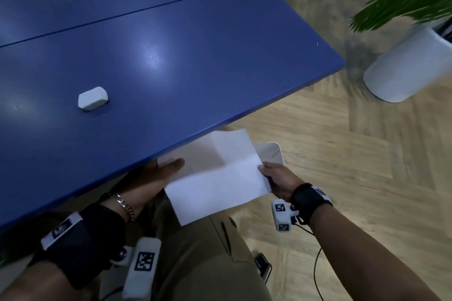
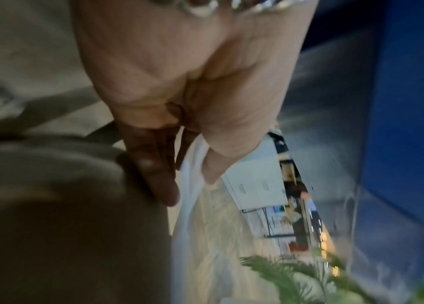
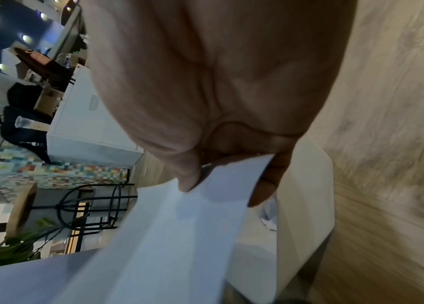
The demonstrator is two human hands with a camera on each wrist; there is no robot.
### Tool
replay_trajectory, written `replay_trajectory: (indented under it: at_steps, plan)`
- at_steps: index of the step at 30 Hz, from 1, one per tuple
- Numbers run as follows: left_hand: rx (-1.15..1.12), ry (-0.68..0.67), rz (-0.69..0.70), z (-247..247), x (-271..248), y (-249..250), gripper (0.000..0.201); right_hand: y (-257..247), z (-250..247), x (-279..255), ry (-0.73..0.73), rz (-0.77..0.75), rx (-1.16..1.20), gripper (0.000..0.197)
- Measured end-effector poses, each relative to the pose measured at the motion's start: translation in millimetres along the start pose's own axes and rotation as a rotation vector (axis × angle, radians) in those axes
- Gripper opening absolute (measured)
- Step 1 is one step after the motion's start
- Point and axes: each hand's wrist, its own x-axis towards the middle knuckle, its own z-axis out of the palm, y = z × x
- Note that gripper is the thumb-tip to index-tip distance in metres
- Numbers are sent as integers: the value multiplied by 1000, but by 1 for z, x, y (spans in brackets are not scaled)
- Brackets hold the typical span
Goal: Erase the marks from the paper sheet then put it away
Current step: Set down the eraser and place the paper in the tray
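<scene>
Put-away step: both hands, left [image 1: 149, 178] & right [image 1: 276, 178], pinch sheet [image 1: 220, 178] off counter [image 1: 195, 56] front edge. Eraser [image 1: 93, 98] left behind. Next: lower sheet into white bin [image 1: 271, 153].

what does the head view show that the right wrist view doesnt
Only the head view shows the white eraser lying on the blue table, and the left hand with its thumb on the paper's left part. Only the right wrist view shows the grip up close: the thumb on top, fingers under the edge, plus a black stool and white cabinet in the background. Both show the right hand pinching the creased paper sheet above a white bin.
</scene>
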Motion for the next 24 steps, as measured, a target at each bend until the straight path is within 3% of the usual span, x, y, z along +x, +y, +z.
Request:
replay_trajectory:
  at_steps: [4, 7, 9, 11, 15, 17, 19, 20, 24]
  plan:
    - [320, 36, -43, -2, 2, 6, 61, -1, -6, 3, -2, -10, -33, 30]
    - [664, 113, 7, 4, 2, 11, 52, 1, -7, 12, 87, -12, -281, 32]
    - [689, 107, 26, 8, 5, 10, 50, 4, -9, 20, 133, 18, -418, 30]
    - [631, 120, 49, 9, 10, 7, 45, 2, -8, 20, 138, 50, -399, 22]
    - [604, 91, 83, 9, 9, 9, 22, -1, -13, 25, 195, 58, -519, 23]
    - [653, 87, 112, 9, 10, 7, 26, -11, -3, 22, 304, -42, -689, 29]
    - [671, 116, 117, 11, 13, 4, 29, -26, 18, 8, 439, -269, -857, 35]
    - [663, 127, 116, 12, 14, 3, 29, -33, 36, -4, 430, -399, -864, 40]
    - [595, 113, 102, 18, 12, 6, 30, -45, 120, -49, -16, -789, -891, 56]
